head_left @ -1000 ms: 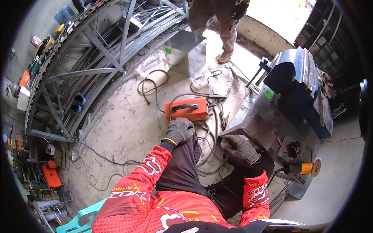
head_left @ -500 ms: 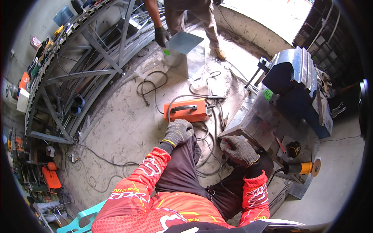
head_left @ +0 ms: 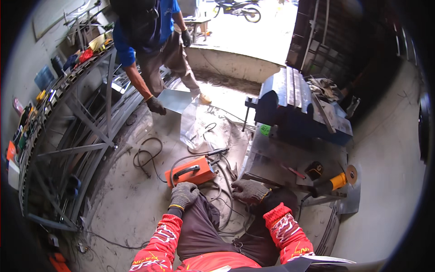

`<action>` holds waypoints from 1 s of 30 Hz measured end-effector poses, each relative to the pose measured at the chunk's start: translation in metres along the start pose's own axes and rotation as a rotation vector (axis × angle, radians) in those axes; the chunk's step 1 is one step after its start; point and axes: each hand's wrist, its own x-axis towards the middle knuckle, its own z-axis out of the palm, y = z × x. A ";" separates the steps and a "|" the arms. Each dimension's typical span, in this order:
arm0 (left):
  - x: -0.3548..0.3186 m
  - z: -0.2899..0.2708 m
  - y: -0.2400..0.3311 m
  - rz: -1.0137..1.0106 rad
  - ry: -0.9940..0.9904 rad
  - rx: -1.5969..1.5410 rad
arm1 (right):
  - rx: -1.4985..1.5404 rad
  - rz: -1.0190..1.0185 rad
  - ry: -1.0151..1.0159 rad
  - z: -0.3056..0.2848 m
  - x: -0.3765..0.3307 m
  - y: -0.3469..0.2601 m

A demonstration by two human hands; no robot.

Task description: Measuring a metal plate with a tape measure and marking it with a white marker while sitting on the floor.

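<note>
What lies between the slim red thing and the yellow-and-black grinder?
In the head view, a dark tape measure and a pale flat piece lie between the slim red thing and the grinder.

**Little print that reads clearly**

The left sleeve point(head_left: 159, 249), behind the left fingers point(head_left: 185, 187), and the right sleeve point(head_left: 294, 238), behind the right fingers point(head_left: 238, 186), bear white lettering point(head_left: 286, 225) and smaller yellow letters point(head_left: 302, 250). Ahead of the right fingers, a green label point(head_left: 265, 130) on the metal surface point(head_left: 276, 156) is too small to read.
</note>
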 end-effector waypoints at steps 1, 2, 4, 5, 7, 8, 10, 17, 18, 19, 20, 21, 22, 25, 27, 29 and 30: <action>-0.001 0.000 0.000 -0.015 -0.001 -0.018 | -0.003 0.002 -0.001 0.003 0.001 0.006; 0.000 0.000 -0.002 0.000 0.000 -0.015 | -0.003 0.009 0.013 0.002 0.001 0.006; 0.003 0.003 -0.006 0.016 0.031 -0.019 | -0.015 0.058 0.004 0.003 -0.003 0.006; 0.004 0.003 -0.006 0.022 0.026 -0.038 | -0.002 0.030 0.015 0.006 -0.002 0.015; 0.009 0.004 -0.013 0.099 0.080 -0.025 | 0.024 0.054 0.052 -0.001 -0.009 0.012; 0.006 0.007 -0.017 0.160 0.143 -0.020 | 0.039 0.080 0.079 -0.005 -0.014 0.007; -0.001 0.018 -0.020 0.254 0.421 0.091 | 0.062 0.064 0.231 -0.022 -0.034 -0.007; -0.016 0.014 -0.036 0.207 0.325 -0.254 | -0.184 0.010 1.030 0.017 -0.173 -0.061; -0.016 0.012 -0.033 0.195 0.309 -0.281 | -0.297 0.060 0.982 0.036 -0.190 -0.063; -0.016 0.012 -0.028 0.196 0.300 -0.276 | -0.360 0.098 0.933 0.052 -0.205 -0.068; -0.016 0.010 -0.024 0.202 0.285 -0.267 | -0.416 0.143 0.884 0.064 -0.215 -0.077; -0.015 0.008 -0.019 0.216 0.267 -0.258 | -0.406 0.165 0.890 0.068 -0.219 -0.080; -0.013 0.007 -0.014 0.195 0.263 -0.274 | -0.397 0.180 0.891 0.067 -0.219 -0.081; -0.014 0.010 -0.018 0.187 0.249 -0.297 | -0.374 0.196 0.914 0.063 -0.218 -0.081; -0.013 0.021 -0.029 0.189 0.254 -0.309 | -0.364 0.194 0.907 0.063 -0.212 -0.081; -0.014 0.022 -0.034 0.177 0.258 -0.370 | -0.389 0.158 0.903 0.064 -0.208 -0.077; -0.017 0.017 -0.028 0.173 0.269 -0.377 | -0.384 0.172 0.889 0.064 -0.208 -0.074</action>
